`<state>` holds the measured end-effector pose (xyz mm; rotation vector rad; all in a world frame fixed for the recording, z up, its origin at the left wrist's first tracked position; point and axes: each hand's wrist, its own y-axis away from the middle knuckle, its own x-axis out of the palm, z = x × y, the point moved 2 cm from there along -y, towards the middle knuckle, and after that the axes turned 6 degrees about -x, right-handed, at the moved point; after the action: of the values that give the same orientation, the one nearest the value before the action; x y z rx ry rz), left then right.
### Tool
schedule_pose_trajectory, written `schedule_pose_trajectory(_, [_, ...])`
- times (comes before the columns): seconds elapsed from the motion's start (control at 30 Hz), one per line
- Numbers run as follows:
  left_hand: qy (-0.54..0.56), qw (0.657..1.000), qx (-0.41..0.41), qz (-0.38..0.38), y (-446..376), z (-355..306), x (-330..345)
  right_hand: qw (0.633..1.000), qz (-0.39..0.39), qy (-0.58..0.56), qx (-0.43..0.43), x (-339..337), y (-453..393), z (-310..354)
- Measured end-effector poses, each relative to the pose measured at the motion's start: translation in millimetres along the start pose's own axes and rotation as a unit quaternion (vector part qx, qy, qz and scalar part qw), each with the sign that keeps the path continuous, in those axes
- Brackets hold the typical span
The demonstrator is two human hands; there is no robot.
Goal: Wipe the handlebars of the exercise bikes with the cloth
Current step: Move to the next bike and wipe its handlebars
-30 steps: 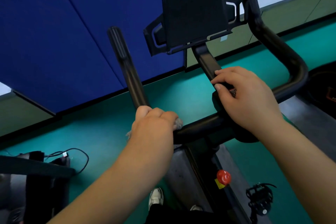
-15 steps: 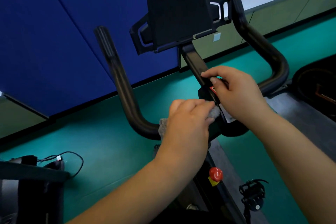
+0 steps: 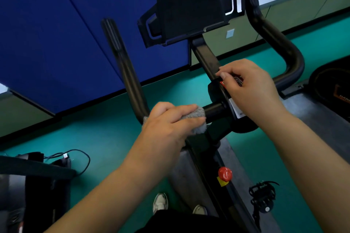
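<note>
A black exercise bike's handlebar [image 3: 130,79] curves up on the left and again on the right. My left hand [image 3: 168,121] grips a grey fluffy cloth [image 3: 198,114] wrapped round the left half of the crossbar, just left of the centre clamp. My right hand [image 3: 248,87] rests on the centre stem below the black tablet holder [image 3: 189,4], its fingers curled over the stem by a red-and-white label. Most of the cloth is hidden under my left fingers.
A blue partition [image 3: 56,34] stands behind the bike on a teal floor [image 3: 106,132]. A red knob [image 3: 225,173] sits on the frame and a pedal [image 3: 262,197] lower right. Black equipment with cables [image 3: 56,159] lies at the left, another machine [image 3: 333,85] at the right edge.
My left hand slid the cloth from the left bend along the crossbar towards the centre, then back a little to the left. My right hand stayed on the stem.
</note>
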<state>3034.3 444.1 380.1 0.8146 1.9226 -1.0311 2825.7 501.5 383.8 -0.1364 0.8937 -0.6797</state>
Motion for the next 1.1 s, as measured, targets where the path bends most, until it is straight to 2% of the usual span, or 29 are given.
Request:
schedule_pose_trajectory(0.23, [-0.031,0.999,-0.036,-0.027,31.4,33.4,-34.5,1.000,-0.005,0.018,0.006,-0.6,1.7,3.1])
schedule_pose_trajectory(0.37, [-0.025,0.995,-0.057,-0.077,34.1,27.0,-32.1,0.999,-0.016,0.025,0.017,0.5,4.2,5.3])
schedule_pose_trajectory(0.53, [-0.019,0.998,0.022,-0.050,13.5,-14.2,6.5,0.998,-0.020,0.065,0.017,2.8,11.4,10.3])
schedule_pose_trajectory(0.73, [-0.052,0.994,0.068,-0.068,29.9,2.5,10.4,0.996,-0.030,0.085,0.014,2.3,18.4,13.2])
schedule_pose_trajectory(0.83, [-0.060,0.994,0.044,-0.086,41.8,20.6,-2.2,0.996,-0.029,0.089,0.013,2.3,19.3,14.6])
schedule_pose_trajectory(1.1, [-0.106,0.978,-0.085,-0.162,45.4,67.8,-32.1,0.996,-0.035,0.086,0.018,1.8,20.6,18.6])
